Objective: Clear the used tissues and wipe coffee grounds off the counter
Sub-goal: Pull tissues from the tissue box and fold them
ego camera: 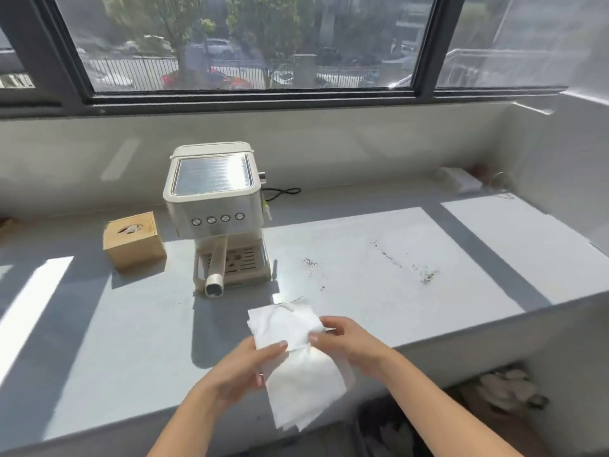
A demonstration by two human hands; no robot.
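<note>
Left hand [242,369] and right hand [354,344] both pinch a white tissue [304,387] before the espresso machine [214,199]. Wiping step, I judge; next, press it onto the coffee grounds [311,263] right of the machine.

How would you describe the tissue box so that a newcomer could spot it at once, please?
Find the cream and steel coffee machine on the grey counter below the window. Just left of it, not touching, sits the tissue box. It is the only tan cardboard cube there, with a white tissue peeking from the oval slot on top.
</note>
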